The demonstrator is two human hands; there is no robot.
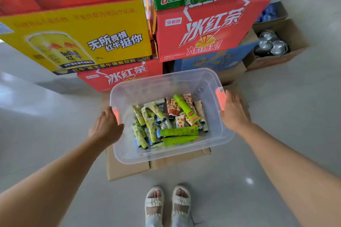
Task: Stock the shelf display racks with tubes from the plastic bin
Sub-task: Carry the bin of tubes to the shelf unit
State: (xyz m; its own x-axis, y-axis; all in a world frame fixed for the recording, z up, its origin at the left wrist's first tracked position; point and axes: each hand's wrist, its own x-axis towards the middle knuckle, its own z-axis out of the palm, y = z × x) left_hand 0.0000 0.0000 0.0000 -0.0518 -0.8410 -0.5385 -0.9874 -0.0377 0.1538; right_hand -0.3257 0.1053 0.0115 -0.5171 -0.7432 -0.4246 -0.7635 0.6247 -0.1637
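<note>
Both hands lay flat-fingered against the clear rectangular plastic bin (166, 156), left hand (106, 128) and right hand (232, 110) covering its orange side handles. Between them lay jumbled green and patterned squeeze tubes (177, 131), their print illegible

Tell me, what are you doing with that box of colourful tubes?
A person stands over a clear plastic bin that sits on flattened cardboard on the floor. The left hand and right hand are at the bin's two ends, by its orange handles, fingers fairly straight, as if about to lift it. Inside lies a loose heap of tubes, green and patterned. Stacked drink cartons stand behind. No shelf racks are in view.
</note>
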